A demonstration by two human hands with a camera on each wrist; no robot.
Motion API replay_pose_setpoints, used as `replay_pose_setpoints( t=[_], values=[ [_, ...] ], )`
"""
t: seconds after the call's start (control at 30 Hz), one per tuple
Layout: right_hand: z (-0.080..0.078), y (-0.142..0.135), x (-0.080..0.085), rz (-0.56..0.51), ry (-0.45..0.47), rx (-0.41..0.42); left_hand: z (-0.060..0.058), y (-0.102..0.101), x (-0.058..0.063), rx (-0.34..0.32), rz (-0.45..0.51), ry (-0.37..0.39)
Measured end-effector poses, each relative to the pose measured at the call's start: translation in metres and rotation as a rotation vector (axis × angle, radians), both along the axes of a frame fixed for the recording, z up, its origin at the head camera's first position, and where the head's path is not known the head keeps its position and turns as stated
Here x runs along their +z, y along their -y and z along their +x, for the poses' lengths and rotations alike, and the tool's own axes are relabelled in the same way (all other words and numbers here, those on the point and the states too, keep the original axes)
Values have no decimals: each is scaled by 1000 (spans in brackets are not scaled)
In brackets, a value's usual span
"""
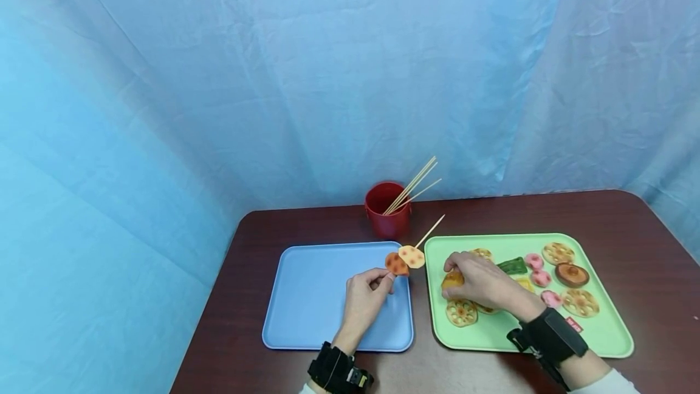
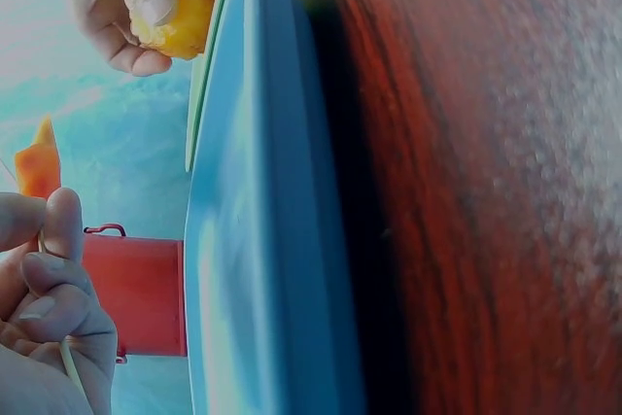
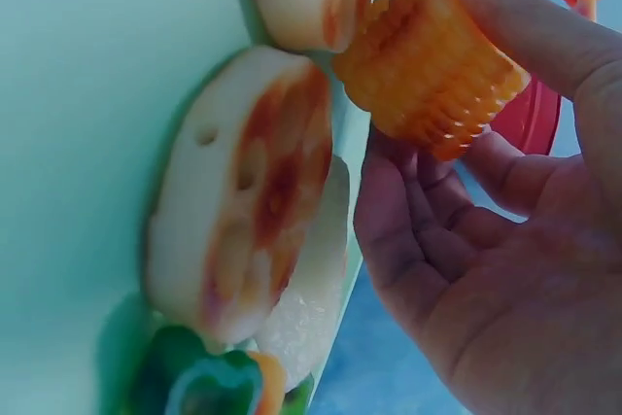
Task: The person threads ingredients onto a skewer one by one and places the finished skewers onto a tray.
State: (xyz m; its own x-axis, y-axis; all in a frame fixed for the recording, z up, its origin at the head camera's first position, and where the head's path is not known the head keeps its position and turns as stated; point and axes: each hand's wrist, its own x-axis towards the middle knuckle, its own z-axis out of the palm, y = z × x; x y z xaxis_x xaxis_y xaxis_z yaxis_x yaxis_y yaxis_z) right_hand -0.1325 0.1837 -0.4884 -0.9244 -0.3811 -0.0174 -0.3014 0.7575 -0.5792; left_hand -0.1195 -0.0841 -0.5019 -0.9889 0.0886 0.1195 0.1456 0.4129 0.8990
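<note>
Going by the angles, everything hangs on how the corn (image 1: 452,281) sits against the stick (image 1: 431,230): its bare point aims past the far left corner of the green tray (image 1: 604,340), while the corn is down closer to the near edge, at that tray's left side. So they're not lined up. Right hand (image 1: 483,283) has the corn, thumb and fingers pinching it; can't tell which way its core runs, or whether it touches the lotus slice (image 1: 462,313) beside it. Left hand (image 1: 366,298) pinches the stick's other end over the right edge of the blue tray (image 1: 298,321), just below an orange piece (image 1: 397,264) and a yellow piece (image 1: 412,256). Those two sit between its fingertips and the point. The red cup (image 1: 387,225) stands beyond the blue tray's far right corner, spare sticks (image 1: 414,182) leaning right, so I'd watch for those.
</note>
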Motion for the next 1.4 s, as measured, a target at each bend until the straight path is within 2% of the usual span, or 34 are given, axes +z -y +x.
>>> replay_pose_setpoints(
  t=[0.27,0.4,0.63,0.83,1.03,1.17,1.4],
  values=[
    [-2,-6,5,-58,-20,-32,1,0,0,-10,-5,-11],
    [-4,-10,9,-109,-7,-92,0,-1,0,-11,-4,-15],
    [-8,-16,16,-251,75,-216,2,0,0,-14,-1,0],
    [-12,-23,18,-371,124,-262,3,1,-1,-29,7,8],
    [-19,-30,15,-583,242,-332,4,1,0,-41,11,-7],
    [-21,-32,15,-690,286,-361,4,1,-1,-49,11,-6],
    [-24,-36,16,-808,359,-393,6,2,-2,-77,0,-16]
  ],
)
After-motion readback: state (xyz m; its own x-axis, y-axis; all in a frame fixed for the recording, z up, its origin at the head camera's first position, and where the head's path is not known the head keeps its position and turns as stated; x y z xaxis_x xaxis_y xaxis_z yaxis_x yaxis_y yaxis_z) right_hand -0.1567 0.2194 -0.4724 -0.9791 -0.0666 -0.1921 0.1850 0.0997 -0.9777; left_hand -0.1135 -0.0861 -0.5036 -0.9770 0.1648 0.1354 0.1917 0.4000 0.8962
